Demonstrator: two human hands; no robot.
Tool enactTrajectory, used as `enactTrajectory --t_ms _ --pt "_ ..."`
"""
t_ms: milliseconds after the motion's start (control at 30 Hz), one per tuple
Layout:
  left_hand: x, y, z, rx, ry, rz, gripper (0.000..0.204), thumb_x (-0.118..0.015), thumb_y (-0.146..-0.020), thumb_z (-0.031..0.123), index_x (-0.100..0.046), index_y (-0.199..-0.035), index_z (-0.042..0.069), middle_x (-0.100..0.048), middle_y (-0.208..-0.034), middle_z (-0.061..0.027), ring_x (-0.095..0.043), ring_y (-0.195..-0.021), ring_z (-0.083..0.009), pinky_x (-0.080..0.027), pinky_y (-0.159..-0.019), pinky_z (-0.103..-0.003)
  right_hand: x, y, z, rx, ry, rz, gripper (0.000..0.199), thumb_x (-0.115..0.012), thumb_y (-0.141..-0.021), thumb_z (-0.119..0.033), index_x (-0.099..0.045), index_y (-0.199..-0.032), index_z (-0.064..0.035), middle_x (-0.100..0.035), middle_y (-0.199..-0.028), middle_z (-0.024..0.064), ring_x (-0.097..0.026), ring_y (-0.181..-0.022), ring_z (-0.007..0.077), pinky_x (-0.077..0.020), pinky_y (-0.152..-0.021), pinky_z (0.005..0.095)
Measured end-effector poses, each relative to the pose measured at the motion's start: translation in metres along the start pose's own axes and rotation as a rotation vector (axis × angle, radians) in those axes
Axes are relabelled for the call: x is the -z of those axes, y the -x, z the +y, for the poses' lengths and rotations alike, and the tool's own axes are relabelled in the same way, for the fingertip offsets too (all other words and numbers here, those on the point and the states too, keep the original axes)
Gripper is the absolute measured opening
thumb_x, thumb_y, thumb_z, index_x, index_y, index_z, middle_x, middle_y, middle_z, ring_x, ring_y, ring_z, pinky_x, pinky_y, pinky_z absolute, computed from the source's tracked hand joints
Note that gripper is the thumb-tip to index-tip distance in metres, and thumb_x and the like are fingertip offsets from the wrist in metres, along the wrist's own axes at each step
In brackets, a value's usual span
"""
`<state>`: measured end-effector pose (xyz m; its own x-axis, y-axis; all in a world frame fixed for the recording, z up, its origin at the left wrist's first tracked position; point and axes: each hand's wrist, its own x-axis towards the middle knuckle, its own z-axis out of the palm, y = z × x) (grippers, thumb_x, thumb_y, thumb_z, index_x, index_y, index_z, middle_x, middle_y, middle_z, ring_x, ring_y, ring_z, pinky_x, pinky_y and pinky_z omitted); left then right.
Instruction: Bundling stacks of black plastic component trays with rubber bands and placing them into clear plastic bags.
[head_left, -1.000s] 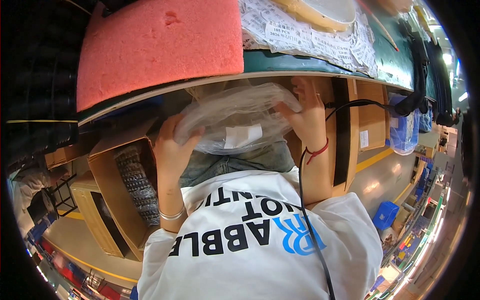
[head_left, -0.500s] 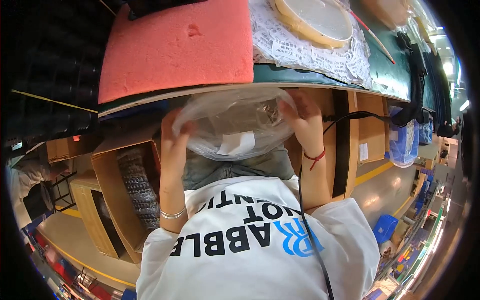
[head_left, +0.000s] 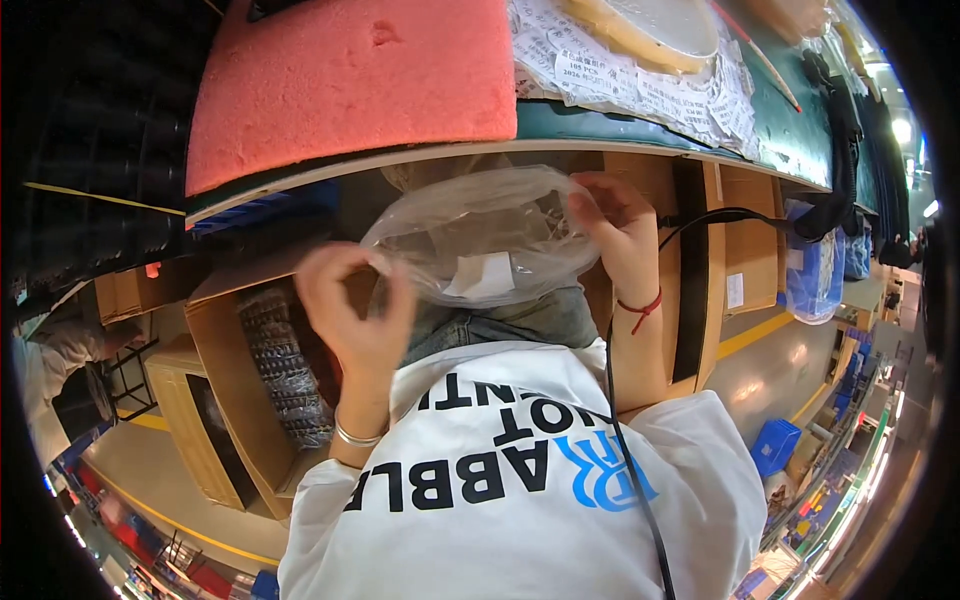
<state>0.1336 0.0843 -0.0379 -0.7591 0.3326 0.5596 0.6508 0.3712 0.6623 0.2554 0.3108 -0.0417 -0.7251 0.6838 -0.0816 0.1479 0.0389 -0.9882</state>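
Note:
A large clear plastic bag [head_left: 440, 215] is spread in front of my lap, just below the bench edge, its mouth held wide. A blank white paper slip [head_left: 481, 275] lies against its near side. My right hand [head_left: 622, 222], a red cord at its wrist, is closed on the bag's right rim. At the left rim, my left hand [head_left: 352, 310] is arched, with a gap between thumb and fingers. Its fingertips come up to the plastic but are smeared by motion, so their hold on it is unclear. What lies inside the bag is hard to make out.
A pink foam slab [head_left: 350, 90] covers the left of the green bench [head_left: 785, 120]. A round translucent dish [head_left: 660, 30] stands on label sheets [head_left: 600, 85]. Open cardboard boxes [head_left: 215, 370] flank me, and a black cable [head_left: 635, 480] crosses my shirt.
My left hand has moved down toward me and bent into an arch at the left rim. The right hand keeps its hold, and the bag's mouth has shifted slightly and narrowed.

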Motion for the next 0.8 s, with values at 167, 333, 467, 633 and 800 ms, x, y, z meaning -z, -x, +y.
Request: enactTrajectory --t_ms 167,333,467,633,800 --pt "-0.036 0.013 0.006 -0.027 0.146 -0.608 0.023 -0.057 -0.08 0.008 -0.06 -0.102 0.006 -0.06 -0.1 -0.0144 -0.056 -0.092 -0.0342 -0.044 -0.082 -0.038 0.001 -0.004 0.005 0.226 0.29 0.108 0.024 -0.068 -0.073 -0.006 -0.063 -0.096 -0.0011 -0.062 -0.09 0.0098 -0.059 -0.077 0.0159 -0.046 -0.068 0.0262" --pt "-0.062 0.019 -0.014 0.08 0.071 -0.684 0.039 -0.057 -0.08 0.011 -0.052 -0.118 0.008 -0.056 -0.111 -0.0164 -0.055 -0.099 -0.036 -0.044 -0.085 -0.04 -0.015 0.01 -0.019 0.572 0.567 0.219 0.022 -0.07 -0.067 -0.002 -0.063 -0.088 -0.0031 -0.062 -0.087 0.0112 -0.059 -0.08 0.0232 -0.0468 -0.069 0.0304" --pt "-0.072 0.026 -0.013 0.049 0.064 -0.695 0.05 -0.06 -0.076 0.013 -0.046 -0.123 0.008 -0.053 -0.115 -0.0167 -0.052 -0.102 -0.0358 -0.043 -0.086 -0.042 -0.029 0.011 -0.007 0.433 0.527 -0.2 0.016 -0.065 -0.074 -0.004 -0.063 -0.09 -0.0046 -0.063 -0.081 0.0109 -0.063 -0.07 0.0241 -0.0483 -0.062 0.031" --pt "-0.072 0.028 -0.01 -0.022 -0.124 -0.659 0.06 -0.068 -0.068 0.019 -0.044 -0.122 0.007 -0.05 -0.116 -0.0165 -0.051 -0.103 -0.0348 -0.042 -0.086 -0.042 -0.033 0.004 0.024 0.417 0.71 -0.413 0.024 -0.063 -0.077 -0.009 -0.059 -0.101 -0.0069 -0.062 -0.088 0.0141 -0.06 -0.082 0.0304 -0.0484 -0.07 0.0369" --pt "-0.069 0.032 -0.015 0.128 -0.076 -0.636 0.054 -0.068 -0.069 0.023 -0.05 -0.117 0.008 -0.057 -0.108 -0.0133 -0.054 -0.098 -0.0324 -0.044 -0.082 -0.04 -0.025 0.005 0.035 0.396 0.807 -0.355 0.035 -0.068 -0.073 -0.016 -0.057 -0.104 -0.0048 -0.06 -0.099 0.0178 -0.056 -0.093 0.0339 -0.0456 -0.079 0.0406"
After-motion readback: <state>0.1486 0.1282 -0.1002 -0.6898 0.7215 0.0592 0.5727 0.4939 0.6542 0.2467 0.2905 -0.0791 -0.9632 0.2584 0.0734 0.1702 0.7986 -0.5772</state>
